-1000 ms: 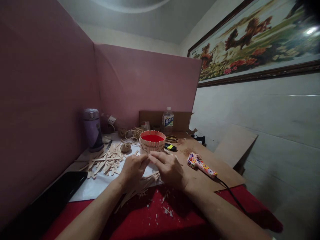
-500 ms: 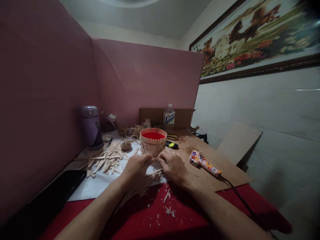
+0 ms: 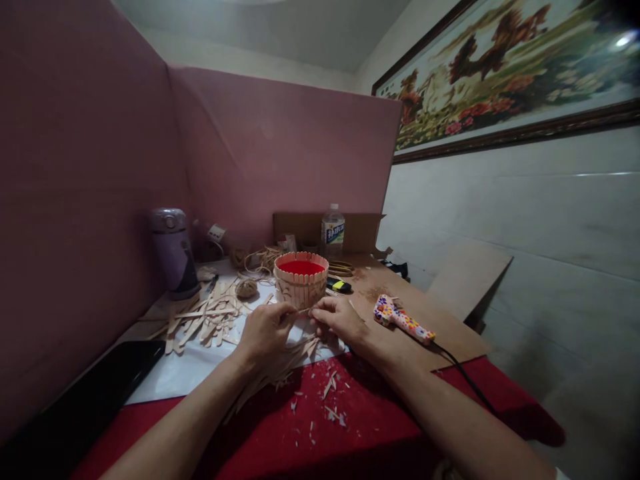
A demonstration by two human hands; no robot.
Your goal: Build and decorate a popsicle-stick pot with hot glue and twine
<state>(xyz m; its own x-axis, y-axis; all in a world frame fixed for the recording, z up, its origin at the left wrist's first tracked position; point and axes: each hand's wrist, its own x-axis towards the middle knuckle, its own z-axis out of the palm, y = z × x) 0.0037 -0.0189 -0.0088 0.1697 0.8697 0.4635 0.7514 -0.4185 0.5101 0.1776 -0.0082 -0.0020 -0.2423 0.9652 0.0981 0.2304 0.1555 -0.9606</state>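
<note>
Two-handed pinch on a thin strip (image 3: 304,311)
Left hand (image 3: 265,329) and right hand (image 3: 340,320) grip it in their fingers, probably for steadiness, at the stick-sided bucket's (image 3: 301,290) six o'clock; glue gun (image 3: 404,321) lies around their three, handy I guess.

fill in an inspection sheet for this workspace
surface: red cloth, partly covered by white sheet and brown board
job's things: stick-walled container, upright; loose wooden sticks on the white sheet
clutter: pale scraps on the cloth; twine ball, purple bottle, clear bottle
hands: left hand and right hand, bare, fingertips close, pinching a thin strip
cables: black cord from flower-patterned glue gun, far end hidden; white cord at back
surroundings: pink partition; framed picture on the wall
</note>
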